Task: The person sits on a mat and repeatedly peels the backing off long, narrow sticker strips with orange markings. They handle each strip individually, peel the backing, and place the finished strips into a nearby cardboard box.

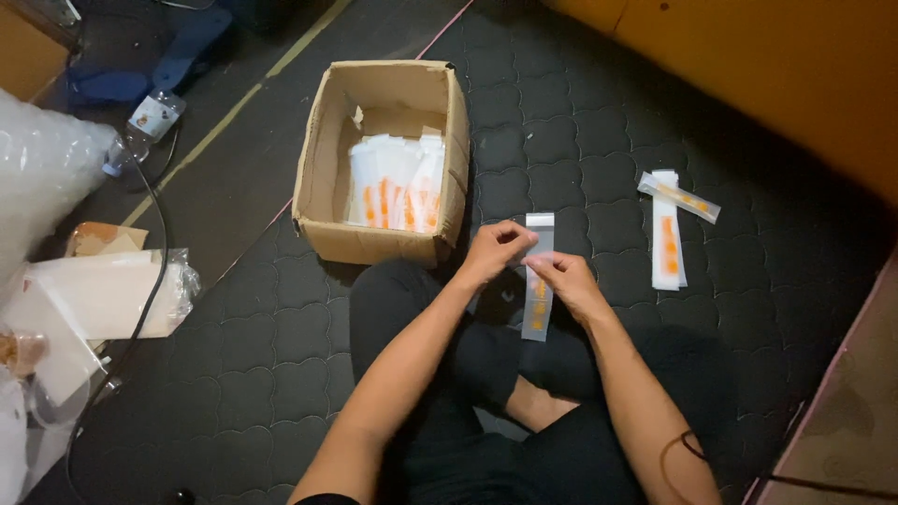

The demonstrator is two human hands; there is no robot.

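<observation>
A long clear plastic sleeve with orange print hangs upright between both hands, above my crossed legs. My left hand pinches its upper left edge near the top flap. My right hand grips its right side at mid-height. Just ahead stands an open cardboard box holding a stack of similar white and orange sleeves. To the right, two more such sleeves lie crossed on the dark quilted mat.
A dark quilted mat covers the floor. At the left lie a plastic-wrapped stack of white sheets, a black cable, a clear bottle and bubble wrap. An orange wall runs along the upper right.
</observation>
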